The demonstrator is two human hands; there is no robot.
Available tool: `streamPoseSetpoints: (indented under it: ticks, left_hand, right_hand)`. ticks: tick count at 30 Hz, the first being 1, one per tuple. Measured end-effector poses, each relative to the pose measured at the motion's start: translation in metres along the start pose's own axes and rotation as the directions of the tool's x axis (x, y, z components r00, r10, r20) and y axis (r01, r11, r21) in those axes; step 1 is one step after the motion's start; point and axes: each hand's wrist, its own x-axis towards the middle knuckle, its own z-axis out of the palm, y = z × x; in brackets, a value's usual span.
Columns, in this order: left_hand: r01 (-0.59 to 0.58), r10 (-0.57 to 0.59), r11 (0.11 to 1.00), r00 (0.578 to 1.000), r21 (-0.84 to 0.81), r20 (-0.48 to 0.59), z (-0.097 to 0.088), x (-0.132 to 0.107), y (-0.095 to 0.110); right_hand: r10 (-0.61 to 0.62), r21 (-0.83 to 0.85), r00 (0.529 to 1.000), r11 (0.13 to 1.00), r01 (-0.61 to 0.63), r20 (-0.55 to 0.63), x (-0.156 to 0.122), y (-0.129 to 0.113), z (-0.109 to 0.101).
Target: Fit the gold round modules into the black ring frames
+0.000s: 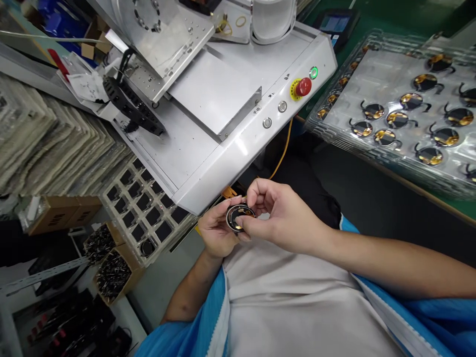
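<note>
A small round watch-like housing (231,216) is held up in front of my torso. It has a black rim with a silvery edge, and a dark inside with copper-gold patches. My left hand (214,229) is closed around its left and lower edge. My right hand (284,215) reaches in from the right, its thumb pressed on the inside face and its curled fingers at the upper right edge. These fingers partly cover the housing, and I cannot tell whether they pinch a smaller piece.
Ahead stands a white machine (208,163) with a red emergency button (303,87) and a green-lit button (314,73). Clear trays (372,64) of round gold-and-black parts lie right. A tray of black squares (152,215) and boxes of dark pieces (113,275) are left.
</note>
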Motion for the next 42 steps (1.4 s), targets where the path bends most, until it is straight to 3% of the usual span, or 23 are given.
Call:
streamPoseSetpoints:
  ticks: [6,12,20,24,29,35,39,42]
  left_hand:
    - [0.027,-0.028,0.999,0.999,-0.023,-0.043,-0.002,-0.005,-0.005]
    - [0.010,-0.010,0.999,1.000,-0.035,-0.015,-0.003,-0.006,-0.007]
    - [0.071,-0.057,0.987,0.994,0.147,-0.098,-0.009,-0.011,-0.012]
    - [0.048,-0.025,0.980,0.993,0.193,-0.120,-0.007,-0.011,-0.013]
    - [-0.026,0.038,0.985,0.997,0.172,-0.067,-0.004,-0.008,-0.015]
    - [-0.011,0.011,0.992,1.000,0.130,0.003,-0.008,-0.006,-0.016]
    - [0.004,-0.001,0.992,1.000,0.128,-0.022,-0.008,-0.004,-0.015]
    - [0.040,-0.031,0.994,0.995,0.098,-0.095,-0.006,-0.002,-0.015]
  right_hand:
    - [-0.015,-0.019,1.000,1.000,0.015,0.004,0.001,0.004,0.001]
    - [-0.024,-0.034,1.000,0.999,0.024,0.003,0.001,0.007,-0.001]
    - [0.005,0.015,0.999,1.000,-0.005,0.037,0.004,0.013,0.000]
    - [0.041,0.032,0.998,0.999,-0.042,0.055,0.010,0.015,-0.007]
    - [0.167,-0.117,0.980,0.981,-0.154,0.110,0.019,0.017,-0.021]
    - [0.197,0.017,0.970,0.979,-0.201,0.139,0.025,0.023,-0.023]
    - [0.143,0.049,0.981,0.987,-0.151,0.132,0.026,0.026,-0.015]
    - [0.097,-0.052,0.990,0.994,-0.092,0.098,0.035,0.025,-0.015]
